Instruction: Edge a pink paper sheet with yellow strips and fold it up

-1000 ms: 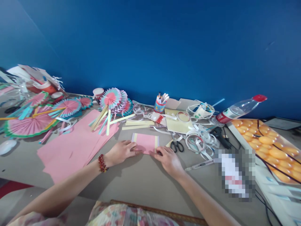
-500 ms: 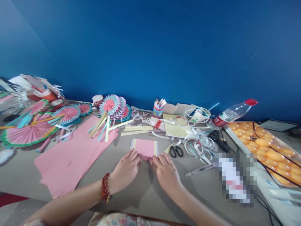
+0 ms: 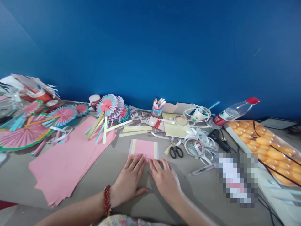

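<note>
A small pink paper piece (image 3: 144, 148) lies on the grey table in front of me, with yellow and pale purple strips down its left and right sides. My left hand (image 3: 130, 175) rests flat across its near edge, fingers stretched out and thumb spread to the right. Beside it my right hand (image 3: 166, 177) touches the near right corner with its fingertips, the fingers extended and slightly bent. The paper's near edge is partly hidden under the fingers. Just right of the paper are black-handled scissors (image 3: 176, 151).
Pink sheets (image 3: 70, 160) and pleated paper fans (image 3: 108, 106) lie to the left. Behind are yellow strips (image 3: 135, 129) and a pen cup (image 3: 157, 110). On the right are tape rolls (image 3: 194, 147), a utility knife (image 3: 202, 169), a glue gun (image 3: 218, 140) and a plastic bottle (image 3: 231, 114).
My left hand has gone from bent fingers to lying flat on the near edge, its thumb now out to the side. The right hand stays at the corner. The view has shifted slightly.
</note>
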`<action>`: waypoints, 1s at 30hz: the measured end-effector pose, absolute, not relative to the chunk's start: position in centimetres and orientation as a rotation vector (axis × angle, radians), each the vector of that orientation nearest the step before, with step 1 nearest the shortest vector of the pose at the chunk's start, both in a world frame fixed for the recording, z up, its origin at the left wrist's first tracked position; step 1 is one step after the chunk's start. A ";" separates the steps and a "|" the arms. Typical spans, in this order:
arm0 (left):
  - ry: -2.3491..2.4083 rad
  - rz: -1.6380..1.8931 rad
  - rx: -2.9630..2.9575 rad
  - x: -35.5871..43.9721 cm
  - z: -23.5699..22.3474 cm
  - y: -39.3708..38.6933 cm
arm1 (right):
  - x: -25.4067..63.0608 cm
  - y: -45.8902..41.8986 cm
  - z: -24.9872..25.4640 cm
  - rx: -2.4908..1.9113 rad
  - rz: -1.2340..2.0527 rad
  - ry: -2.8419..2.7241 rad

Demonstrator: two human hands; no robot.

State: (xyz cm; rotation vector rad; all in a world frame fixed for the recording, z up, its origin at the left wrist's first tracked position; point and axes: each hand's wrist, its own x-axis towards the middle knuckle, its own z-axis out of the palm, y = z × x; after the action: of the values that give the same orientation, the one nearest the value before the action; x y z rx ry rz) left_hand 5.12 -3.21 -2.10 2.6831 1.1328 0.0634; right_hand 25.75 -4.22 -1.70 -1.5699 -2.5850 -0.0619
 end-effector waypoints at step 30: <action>1.144 0.003 2.676 5.0 -2.4 -3.4 | 27.0 -5.6 -3.0 -1.539 0.096 -2.441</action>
State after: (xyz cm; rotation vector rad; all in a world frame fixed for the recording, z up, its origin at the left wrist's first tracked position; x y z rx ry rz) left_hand 5.04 -3.35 -2.42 2.6758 1.1442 0.0030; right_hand 27.03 -5.56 -2.97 -1.5389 -2.4409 0.0962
